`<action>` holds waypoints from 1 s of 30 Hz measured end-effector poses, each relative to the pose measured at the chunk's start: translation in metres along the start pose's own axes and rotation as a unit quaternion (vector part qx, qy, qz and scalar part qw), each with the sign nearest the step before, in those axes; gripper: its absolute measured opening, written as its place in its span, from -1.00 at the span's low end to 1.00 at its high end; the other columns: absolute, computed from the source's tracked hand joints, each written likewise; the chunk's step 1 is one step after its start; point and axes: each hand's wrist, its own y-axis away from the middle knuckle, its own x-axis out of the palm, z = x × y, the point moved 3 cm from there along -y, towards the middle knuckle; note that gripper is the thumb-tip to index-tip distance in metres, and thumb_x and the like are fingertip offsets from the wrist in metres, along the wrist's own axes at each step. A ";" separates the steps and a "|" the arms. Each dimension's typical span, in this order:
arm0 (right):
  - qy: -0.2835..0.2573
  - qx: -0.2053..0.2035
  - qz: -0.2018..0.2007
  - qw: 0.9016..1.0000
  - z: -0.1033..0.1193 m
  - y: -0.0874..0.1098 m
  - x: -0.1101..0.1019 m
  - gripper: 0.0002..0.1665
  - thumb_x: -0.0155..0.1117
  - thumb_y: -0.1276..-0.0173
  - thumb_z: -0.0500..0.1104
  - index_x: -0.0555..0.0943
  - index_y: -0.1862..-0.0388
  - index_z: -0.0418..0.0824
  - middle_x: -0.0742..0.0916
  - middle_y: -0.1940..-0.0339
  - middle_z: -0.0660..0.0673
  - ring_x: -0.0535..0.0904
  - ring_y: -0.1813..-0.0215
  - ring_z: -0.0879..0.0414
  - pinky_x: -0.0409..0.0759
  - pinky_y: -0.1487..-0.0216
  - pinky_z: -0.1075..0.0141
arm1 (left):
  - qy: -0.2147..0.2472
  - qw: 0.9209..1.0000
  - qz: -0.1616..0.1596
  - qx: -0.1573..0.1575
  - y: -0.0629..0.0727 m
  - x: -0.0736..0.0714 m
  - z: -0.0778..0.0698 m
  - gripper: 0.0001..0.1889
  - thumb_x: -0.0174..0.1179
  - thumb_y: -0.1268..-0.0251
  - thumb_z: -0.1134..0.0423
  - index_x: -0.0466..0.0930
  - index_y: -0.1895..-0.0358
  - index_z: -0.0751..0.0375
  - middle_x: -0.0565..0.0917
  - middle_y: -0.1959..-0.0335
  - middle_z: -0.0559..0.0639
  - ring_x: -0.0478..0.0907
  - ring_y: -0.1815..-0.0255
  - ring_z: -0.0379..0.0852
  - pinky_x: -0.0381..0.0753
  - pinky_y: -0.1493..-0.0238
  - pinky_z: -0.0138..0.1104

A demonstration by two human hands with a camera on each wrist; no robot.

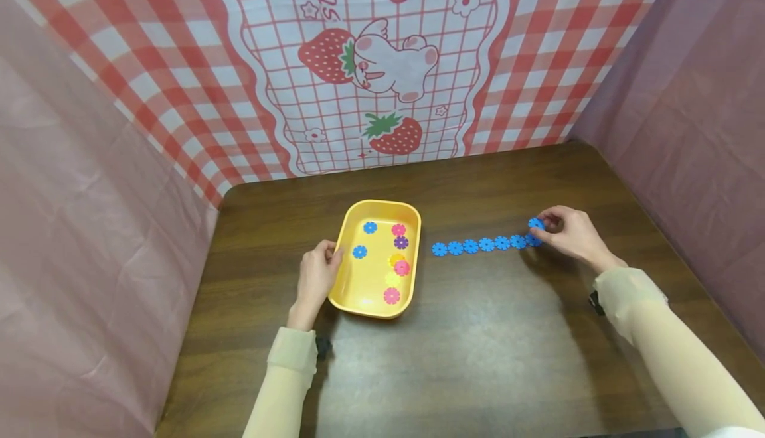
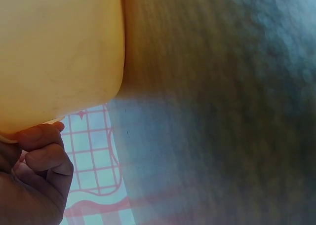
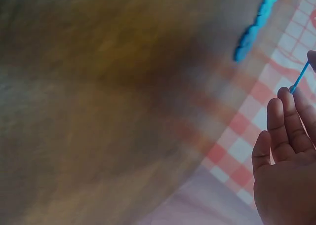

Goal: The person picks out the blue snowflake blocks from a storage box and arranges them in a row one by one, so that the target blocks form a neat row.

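My left hand [image 1: 317,279] grips the left rim of a yellow plastic tray [image 1: 352,292], thumb inside and the other fingers outside; the left wrist view shows curled fingers [image 2: 47,158] at its rim. Between thumb and fingertips, my right hand [image 1: 570,233] pinches a blue flower-shaped disc [image 1: 535,223], which appears edge-on in the right wrist view. This disc is raised above the right end of a row of blue flower-shaped discs [image 1: 471,246] on the table. In the right wrist view the held disc [image 3: 299,78] is apart from the row [image 3: 257,25].
Inside the tray lie loose discs: two blue ones [image 1: 370,227], several pink, a purple disc [image 1: 401,243] and yellow ones [image 1: 392,280]. The brown wooden table [image 1: 478,345] meets a red-checked strawberry cloth [image 1: 239,99] behind. Pink curtains [image 1: 78,225] hang at both sides.
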 end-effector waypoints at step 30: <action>0.043 0.014 0.047 0.998 -0.042 0.016 0.002 -0.62 0.52 -0.18 -0.06 0.70 0.16 -0.31 0.68 0.27 -0.17 0.54 0.26 -0.04 0.41 0.24 0.17 | -0.006 1.000 0.008 -0.019 0.000 0.000 0.002 -0.79 0.25 -0.40 0.25 0.67 0.13 0.39 0.60 0.51 0.09 0.50 0.53 -0.02 0.51 0.45 -0.22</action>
